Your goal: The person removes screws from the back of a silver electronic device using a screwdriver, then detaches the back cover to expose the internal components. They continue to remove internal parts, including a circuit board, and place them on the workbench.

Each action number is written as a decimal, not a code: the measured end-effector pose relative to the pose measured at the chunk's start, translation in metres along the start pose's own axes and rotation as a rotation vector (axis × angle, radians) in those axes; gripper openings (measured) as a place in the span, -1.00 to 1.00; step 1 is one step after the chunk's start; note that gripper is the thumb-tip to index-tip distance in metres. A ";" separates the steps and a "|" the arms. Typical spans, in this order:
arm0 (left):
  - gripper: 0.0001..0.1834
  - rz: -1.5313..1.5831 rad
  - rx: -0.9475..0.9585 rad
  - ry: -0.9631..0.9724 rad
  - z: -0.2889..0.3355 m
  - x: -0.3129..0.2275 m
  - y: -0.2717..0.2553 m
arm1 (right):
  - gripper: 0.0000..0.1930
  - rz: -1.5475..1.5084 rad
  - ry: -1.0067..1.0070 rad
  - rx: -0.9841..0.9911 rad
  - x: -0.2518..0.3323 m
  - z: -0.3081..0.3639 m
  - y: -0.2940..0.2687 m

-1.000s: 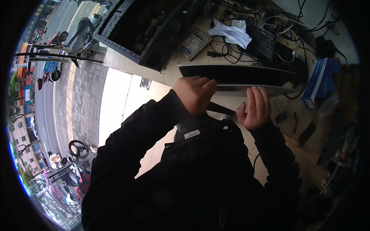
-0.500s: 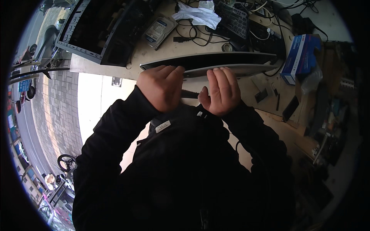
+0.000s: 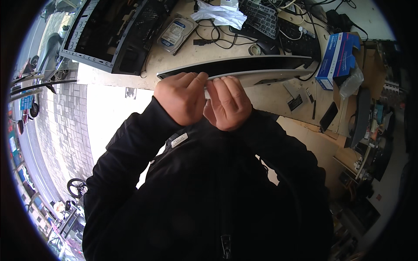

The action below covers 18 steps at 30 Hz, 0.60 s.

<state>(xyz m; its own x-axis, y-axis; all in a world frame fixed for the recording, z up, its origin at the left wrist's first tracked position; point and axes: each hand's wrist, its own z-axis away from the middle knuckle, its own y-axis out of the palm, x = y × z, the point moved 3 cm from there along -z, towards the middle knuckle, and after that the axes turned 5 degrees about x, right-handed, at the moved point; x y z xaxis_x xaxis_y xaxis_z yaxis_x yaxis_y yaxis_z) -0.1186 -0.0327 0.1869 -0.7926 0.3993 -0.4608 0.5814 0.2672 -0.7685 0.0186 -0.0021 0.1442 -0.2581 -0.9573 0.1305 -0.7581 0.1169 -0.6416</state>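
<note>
Right hand [image 3: 230, 102] slid leftward, grip unclear, beside left hand [image 3: 180, 98] clamped on silver-edged black monitor [image 3: 257, 65].

From where I stand, the person's left hand [image 3: 180, 98] has its fingers curled over the near edge of a slim, dark-faced panel [image 3: 244, 66], and the right hand [image 3: 228, 102] is just beside it, fingertips bent at that same edge. Farther back on the workbench [image 3: 148, 65], an open computer case [image 3: 91, 39] sits at the left, a hard drive [image 3: 177, 34] near it, then crumpled white paper [image 3: 222, 16] and a black keyboard [image 3: 261, 17]. Right of the panel stands a blue box [image 3: 333, 61].
</note>
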 end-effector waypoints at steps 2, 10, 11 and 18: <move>-0.73 0.002 -0.015 0.009 0.001 0.001 0.002 | -0.66 -0.017 0.016 -0.021 0.005 0.002 0.008; -0.62 -0.071 0.089 -0.038 0.009 0.000 0.001 | -0.69 -0.052 0.054 0.112 -0.004 0.011 -0.006; -0.61 -0.075 0.088 -0.041 0.009 -0.001 0.000 | -0.69 -0.042 0.019 0.129 -0.007 0.011 -0.012; -0.60 -0.069 0.066 0.007 0.008 -0.002 0.000 | -0.64 0.076 -0.103 0.191 -0.038 0.021 -0.037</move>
<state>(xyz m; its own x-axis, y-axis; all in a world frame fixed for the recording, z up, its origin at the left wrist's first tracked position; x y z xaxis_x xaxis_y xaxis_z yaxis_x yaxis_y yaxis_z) -0.1184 -0.0403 0.1839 -0.8288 0.3884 -0.4027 0.5119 0.2361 -0.8260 0.0692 0.0247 0.1474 -0.2407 -0.9706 0.0046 -0.6093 0.1474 -0.7791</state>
